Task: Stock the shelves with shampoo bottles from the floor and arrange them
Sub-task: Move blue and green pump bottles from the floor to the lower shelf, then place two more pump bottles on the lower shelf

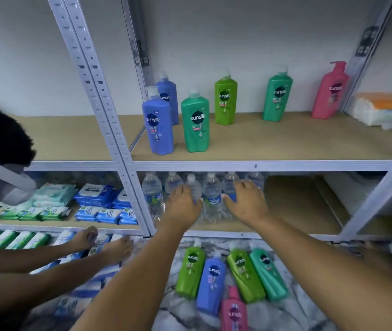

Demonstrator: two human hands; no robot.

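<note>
both hands reach into the lower shelf bay among the water bottles [211,197]. left hand [182,204] has fingers spread and fairly straight, tips touching a water bottle, not wrapped around it. right hand [245,201] likewise splayed, fingertips against the bottles just beside the left hand; neither hand grasps anything (contact looks like a push or steadying touch, can't tell more).

shampoo bottles sit in two groups. above the hands, on the upper shelf [285,144], six stand upright: two blue [158,123] one behind the other, a teal one [195,121] just beside them, then a lime green [225,100], another teal [277,96] and a pink pump bottle [330,90] spaced apart toward the right. below the hands and forearms, on the marbled floor [180,311], five lie flat, caps toward the shelf: lime green [190,272], blue [211,285], lime green [245,275], teal [269,273], pink [234,309], packed side by side.

far to the left of the left hand, another person's hands [109,244] are on wipe packs [101,201].
</note>
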